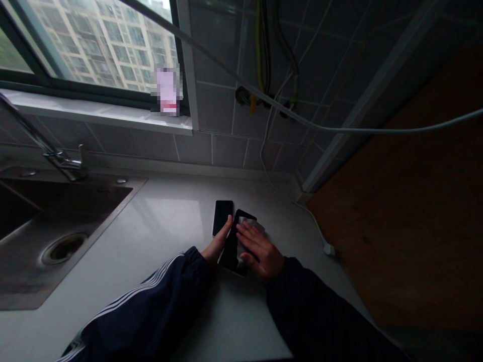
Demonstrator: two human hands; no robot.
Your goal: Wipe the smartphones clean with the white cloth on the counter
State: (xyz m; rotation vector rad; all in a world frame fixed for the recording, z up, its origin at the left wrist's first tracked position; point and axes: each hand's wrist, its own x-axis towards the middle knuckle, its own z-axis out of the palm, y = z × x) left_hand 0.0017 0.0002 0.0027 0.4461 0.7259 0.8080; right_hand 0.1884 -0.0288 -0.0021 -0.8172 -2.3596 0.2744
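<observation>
Two dark smartphones are side by side over the white counter. My left hand (218, 244) grips the nearer smartphone (229, 253) along its left edge, thumb up; its other fingers are hidden beneath. That phone lies tilted, black screen up, and I cannot tell whether it touches the counter. With fingers stretched out, my right hand (264, 255) presses a pale tissue or thin cloth (240, 257) flat against the screen. The other smartphone (223, 213) rests screen up on the counter, just beyond my left thumb.
To the left is a steel sink (113, 211) with a faucet (70, 163). A white cable (317, 226) with a plug (329, 250) runs down on the right, beside a brown wooden panel (407, 211). Another cable (339, 130) hangs across the view. The counter (169, 261) spreads around my arms.
</observation>
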